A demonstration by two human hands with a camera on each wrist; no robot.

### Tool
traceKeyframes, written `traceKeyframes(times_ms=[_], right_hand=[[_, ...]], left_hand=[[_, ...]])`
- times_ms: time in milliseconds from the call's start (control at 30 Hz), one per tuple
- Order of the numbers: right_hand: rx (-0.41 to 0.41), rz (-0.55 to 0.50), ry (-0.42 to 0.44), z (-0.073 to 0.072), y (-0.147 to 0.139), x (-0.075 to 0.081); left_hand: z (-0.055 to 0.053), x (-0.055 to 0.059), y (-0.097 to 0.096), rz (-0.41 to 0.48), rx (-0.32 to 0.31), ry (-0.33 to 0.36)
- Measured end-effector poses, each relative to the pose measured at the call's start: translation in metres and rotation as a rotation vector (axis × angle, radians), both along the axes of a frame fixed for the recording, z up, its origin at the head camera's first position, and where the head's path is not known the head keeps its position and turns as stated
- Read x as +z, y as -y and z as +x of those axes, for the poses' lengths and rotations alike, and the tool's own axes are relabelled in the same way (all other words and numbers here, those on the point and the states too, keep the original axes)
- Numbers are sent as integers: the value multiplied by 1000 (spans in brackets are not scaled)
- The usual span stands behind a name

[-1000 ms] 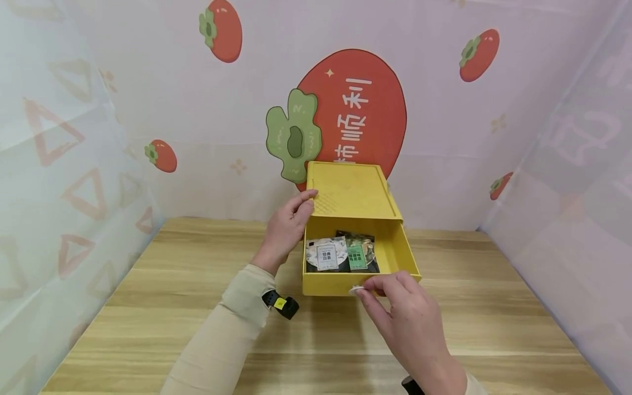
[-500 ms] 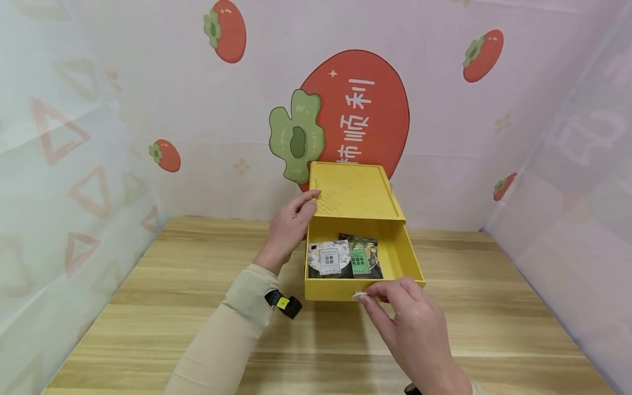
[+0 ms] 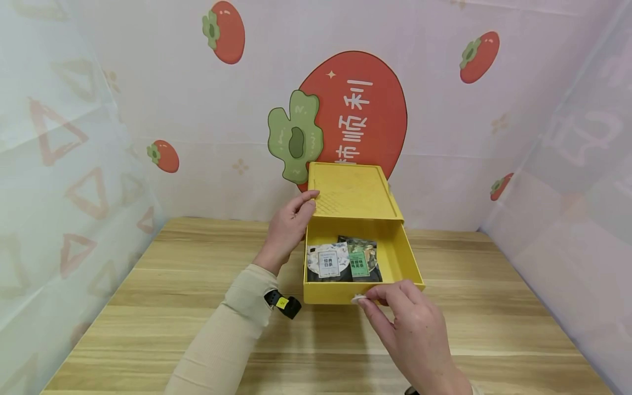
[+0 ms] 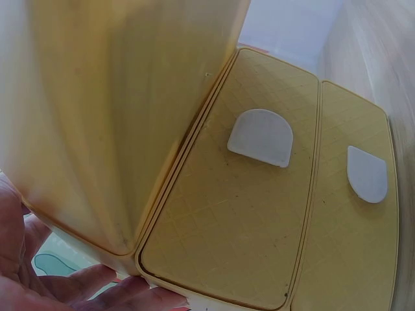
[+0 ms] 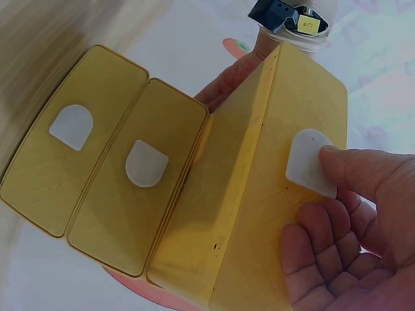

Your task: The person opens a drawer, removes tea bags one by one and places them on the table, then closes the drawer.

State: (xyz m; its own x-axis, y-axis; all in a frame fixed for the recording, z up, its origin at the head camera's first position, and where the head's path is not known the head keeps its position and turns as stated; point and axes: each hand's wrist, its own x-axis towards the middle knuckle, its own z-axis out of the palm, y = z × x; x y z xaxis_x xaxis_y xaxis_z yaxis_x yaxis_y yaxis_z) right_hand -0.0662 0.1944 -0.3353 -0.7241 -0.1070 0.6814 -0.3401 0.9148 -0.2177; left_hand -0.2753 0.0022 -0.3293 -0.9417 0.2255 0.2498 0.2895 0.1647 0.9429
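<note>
Drawer front toward person, length crosswise

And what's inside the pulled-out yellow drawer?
A pale-labelled packet partly covers a green-labelled packet. The cabinet hides the rear of the drawer, so anything there can't be seen.

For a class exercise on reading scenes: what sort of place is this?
Probably a staged tabletop booth: printed sheets line the back and both sides, a wood-grain table fills the space between, and a yellow drawer unit stands on it.
</note>
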Motion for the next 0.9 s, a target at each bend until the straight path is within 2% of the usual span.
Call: traceKeyframes(times_ms=[267, 500, 900], right_hand=[[-12, -14, 33, 5, 2, 1], [-33, -7, 59, 11, 4, 0], [-7, -13, -10, 13, 4, -3]], left_hand=[[0, 0, 1, 19, -13, 26], [-1, -2, 0, -9, 5, 20], [2, 0, 0, -11, 8, 7]])
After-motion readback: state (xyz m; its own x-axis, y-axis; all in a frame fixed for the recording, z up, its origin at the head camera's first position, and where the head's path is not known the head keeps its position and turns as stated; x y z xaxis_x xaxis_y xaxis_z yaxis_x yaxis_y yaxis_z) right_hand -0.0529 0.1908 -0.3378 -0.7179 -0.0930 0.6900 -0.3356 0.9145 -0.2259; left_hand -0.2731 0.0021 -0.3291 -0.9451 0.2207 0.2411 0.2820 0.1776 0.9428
